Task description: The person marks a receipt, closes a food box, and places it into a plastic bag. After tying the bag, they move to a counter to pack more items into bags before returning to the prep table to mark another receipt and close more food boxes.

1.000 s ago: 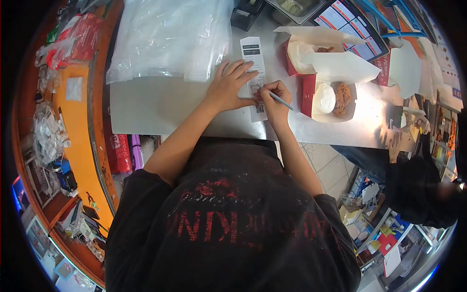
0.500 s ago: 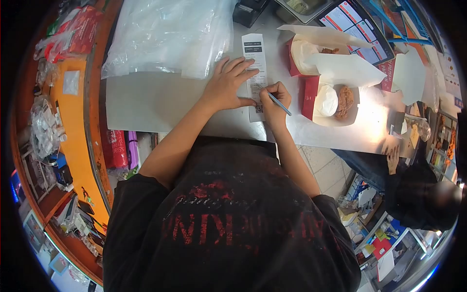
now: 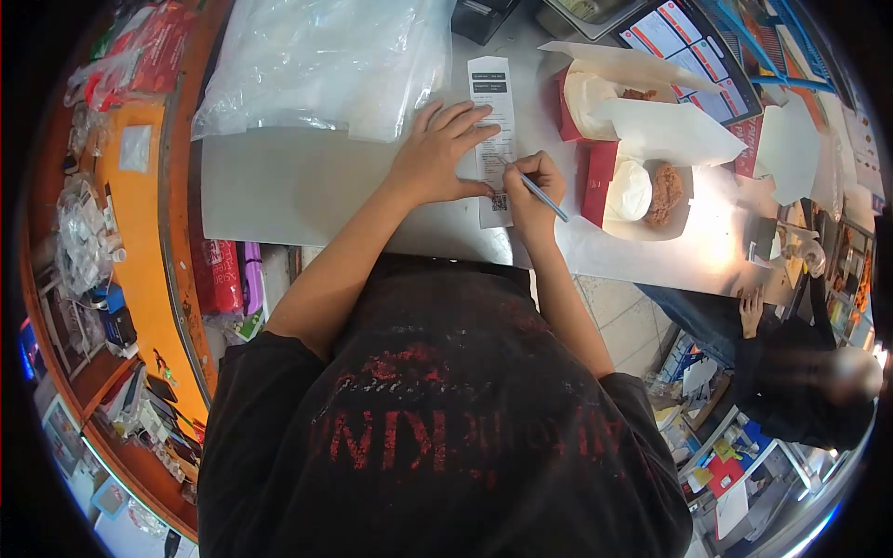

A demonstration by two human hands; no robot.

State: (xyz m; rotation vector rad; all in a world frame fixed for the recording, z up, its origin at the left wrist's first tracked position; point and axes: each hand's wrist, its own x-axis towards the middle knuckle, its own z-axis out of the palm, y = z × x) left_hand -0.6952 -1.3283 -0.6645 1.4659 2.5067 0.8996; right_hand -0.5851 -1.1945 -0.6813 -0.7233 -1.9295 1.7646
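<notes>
A long printed receipt (image 3: pixel 494 177) with a QR code at its lower end lies on the metal counter (image 3: pixel 298 186). My left hand (image 3: pixel 437 156) rests flat on its left side, fingers spread, thumb and fingertips over the paper. In my right hand (image 3: pixel 537 191) I grip a blue-grey pen (image 3: pixel 542 198), its tip at the middle of the receipt. To the right stand two open red-and-white takeaway boxes. The nearer box (image 3: pixel 595 186) holds a white rounded wrapped item (image 3: pixel 630 191) and a piece of fried chicken (image 3: pixel 663 193); the farther box (image 3: pixel 565 107) has similar food, partly hidden by lids.
Clear plastic bags (image 3: pixel 326 65) cover the counter's back left. A tablet (image 3: pixel 688 56) with an order screen and a metal container (image 3: pixel 586 14) stand at the back right. Another person (image 3: pixel 791 372) is at the right, a hand (image 3: pixel 751 312) on the counter's edge.
The view has shifted slightly. My right hand and the pen have moved a little over the receipt; my left hand stays spread on it.
</notes>
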